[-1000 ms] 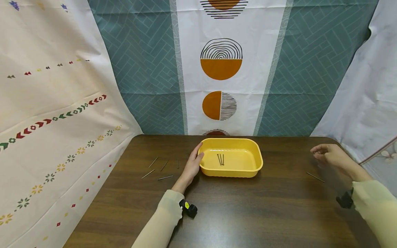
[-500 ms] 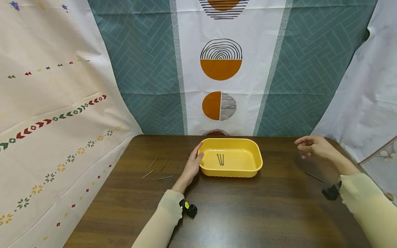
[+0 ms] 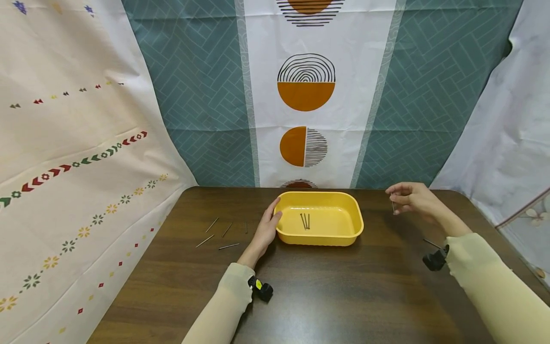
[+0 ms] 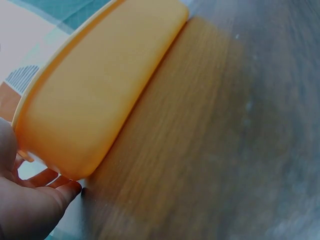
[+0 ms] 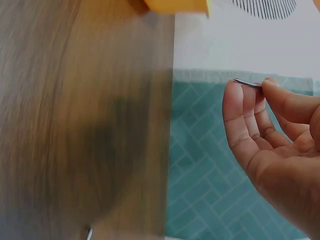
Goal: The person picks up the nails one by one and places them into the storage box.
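Note:
At the middle of the table, a yellow plastic tray (image 3: 318, 240) has three nails (image 3: 305, 221) lying on its floor. My left hand (image 3: 263, 235) grips the tray's left end, thumb at the rim and fingers against the outer wall; the left wrist view shows the fingers (image 4: 57, 190) at the tray's lower corner. To the right of the tray, my right hand (image 3: 414, 198) is raised above the table and pinches a single nail (image 5: 247, 83) between thumb and fingertips. Another nail (image 3: 431, 243) lies on the table beneath the right wrist, partly hidden by the wrist camera.
Several loose nails (image 3: 229, 246) lie scattered on the dark wooden table (image 3: 326, 296) left of the tray. A patterned cloth (image 3: 206, 95) hangs behind the table's far edge, with light fabric on both sides.
My right hand has moved left toward the tray, carrying the pinched nail, and its wrist now covers part of the nail on the right. My left hand and the tray have stayed put.

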`<action>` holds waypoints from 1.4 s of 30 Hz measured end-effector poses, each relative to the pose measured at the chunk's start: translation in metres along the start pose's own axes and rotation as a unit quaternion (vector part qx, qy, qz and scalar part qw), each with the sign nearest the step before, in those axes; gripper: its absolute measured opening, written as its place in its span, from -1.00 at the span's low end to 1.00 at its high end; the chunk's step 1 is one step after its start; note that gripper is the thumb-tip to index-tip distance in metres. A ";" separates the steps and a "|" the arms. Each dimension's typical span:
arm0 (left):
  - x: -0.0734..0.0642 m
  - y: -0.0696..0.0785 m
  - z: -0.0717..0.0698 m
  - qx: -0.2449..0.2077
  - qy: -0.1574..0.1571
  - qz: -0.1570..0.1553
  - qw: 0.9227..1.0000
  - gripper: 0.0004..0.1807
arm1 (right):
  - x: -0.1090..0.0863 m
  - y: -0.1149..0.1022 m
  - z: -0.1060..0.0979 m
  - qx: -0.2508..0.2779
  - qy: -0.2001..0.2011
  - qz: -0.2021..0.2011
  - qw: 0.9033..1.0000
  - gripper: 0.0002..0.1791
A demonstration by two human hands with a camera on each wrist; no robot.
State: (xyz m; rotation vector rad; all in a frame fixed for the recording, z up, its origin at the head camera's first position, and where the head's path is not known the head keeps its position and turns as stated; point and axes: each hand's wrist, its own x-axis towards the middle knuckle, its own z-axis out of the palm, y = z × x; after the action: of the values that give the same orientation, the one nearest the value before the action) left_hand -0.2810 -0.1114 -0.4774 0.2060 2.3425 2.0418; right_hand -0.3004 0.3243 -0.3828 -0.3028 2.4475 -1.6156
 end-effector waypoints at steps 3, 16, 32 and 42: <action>0.000 0.001 0.000 0.001 0.000 -0.002 1.000 -0.42 | 0.005 -0.008 0.011 0.008 -0.002 -0.005 1.000 -0.63; 0.000 -0.001 0.001 -0.008 -0.010 0.020 1.000 -0.43 | 0.024 -0.019 0.047 0.044 -0.012 0.003 0.999 -0.59; -0.001 0.000 0.000 -0.010 -0.010 0.021 1.000 -0.42 | 0.048 -0.029 0.094 0.078 -0.034 0.020 0.996 -0.55; -0.001 0.000 0.000 -0.014 -0.006 0.027 1.000 -0.42 | 0.054 -0.030 0.116 0.088 -0.041 0.027 0.995 -0.56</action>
State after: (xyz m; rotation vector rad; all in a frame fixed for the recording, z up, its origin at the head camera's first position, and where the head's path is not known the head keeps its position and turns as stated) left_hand -0.2797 -0.1118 -0.4774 0.2846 2.3254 2.0889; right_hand -0.3190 0.1955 -0.4028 -0.2671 2.2169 -1.7439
